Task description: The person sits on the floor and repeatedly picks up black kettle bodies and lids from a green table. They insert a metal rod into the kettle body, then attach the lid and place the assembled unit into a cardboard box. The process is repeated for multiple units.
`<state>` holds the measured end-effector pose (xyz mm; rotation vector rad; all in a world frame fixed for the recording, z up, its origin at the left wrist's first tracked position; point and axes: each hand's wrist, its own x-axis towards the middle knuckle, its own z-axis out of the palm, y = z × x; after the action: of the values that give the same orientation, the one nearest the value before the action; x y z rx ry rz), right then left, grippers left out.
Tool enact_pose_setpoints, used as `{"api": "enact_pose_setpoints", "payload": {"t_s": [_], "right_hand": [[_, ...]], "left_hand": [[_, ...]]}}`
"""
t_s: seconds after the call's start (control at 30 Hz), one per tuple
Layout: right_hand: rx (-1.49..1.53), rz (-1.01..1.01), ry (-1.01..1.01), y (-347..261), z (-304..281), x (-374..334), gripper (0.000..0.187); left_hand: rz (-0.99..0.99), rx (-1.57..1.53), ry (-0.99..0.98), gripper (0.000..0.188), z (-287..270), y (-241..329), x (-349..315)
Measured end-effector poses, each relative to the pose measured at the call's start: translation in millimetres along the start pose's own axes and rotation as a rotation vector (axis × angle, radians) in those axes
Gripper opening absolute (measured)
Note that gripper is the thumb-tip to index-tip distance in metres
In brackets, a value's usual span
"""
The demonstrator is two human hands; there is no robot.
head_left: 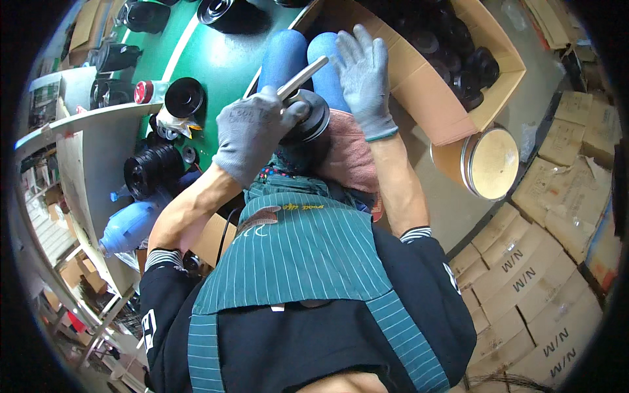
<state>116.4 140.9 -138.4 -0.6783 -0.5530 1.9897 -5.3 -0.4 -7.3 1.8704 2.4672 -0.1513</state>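
My left hand [252, 134], in a grey knit glove, is closed around a grey bar-shaped tool [304, 76] that points up and to the right. Its lower end is hidden by my fingers. Just beneath my thumb, a black round part [316, 118] with a rim sits at my lap; whether my fingers grip it as well I cannot tell. My right hand [363, 75], also gloved, is held palm up over my right knee with fingers stretched out and nothing in it. A pink towel [350, 147] covers my right thigh.
A large open carton [426, 98] of black round parts [481, 69] stands ahead on the right, beside a round drum [495, 164]. Stacked cartons [517, 275] fill the right. On the left are a bench [98, 141], stacked black discs [154, 170] and a blue bottle [131, 226].
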Motion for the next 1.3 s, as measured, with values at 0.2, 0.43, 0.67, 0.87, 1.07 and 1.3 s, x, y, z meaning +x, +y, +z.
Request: {"api": "enact_pose_setpoints", "payload": {"t_s": [0.2,0.43,0.67,0.87,1.07,1.3], "right_hand": [[0.348,0.574,-0.431,38,11,32,0.049],[-0.752,-0.488,-0.853,55,-51,30,0.032],[-1.984,-1.742,0.032,4,-19,-54,0.032],[-0.434,-0.400,-0.640,-23,11,-101,0.042],[-0.962,-0.450,-1.389,-58,40,-47,0.034],[-1.201,-0.210,-1.821,-46,86,-53,0.018]], "left_hand": [[0.059,0.028,-0.008,0.060,5,-1,-5],[0.159,-0.241,0.067,0.044,8,-9,-2],[0.320,-0.687,-0.095,0.050,42,-68,47],[0.378,-1.153,-0.398,0.061,71,-72,100],[0.380,-1.485,-0.609,0.060,90,-81,120],[0.593,-1.411,-0.580,0.063,98,-46,158]]}}
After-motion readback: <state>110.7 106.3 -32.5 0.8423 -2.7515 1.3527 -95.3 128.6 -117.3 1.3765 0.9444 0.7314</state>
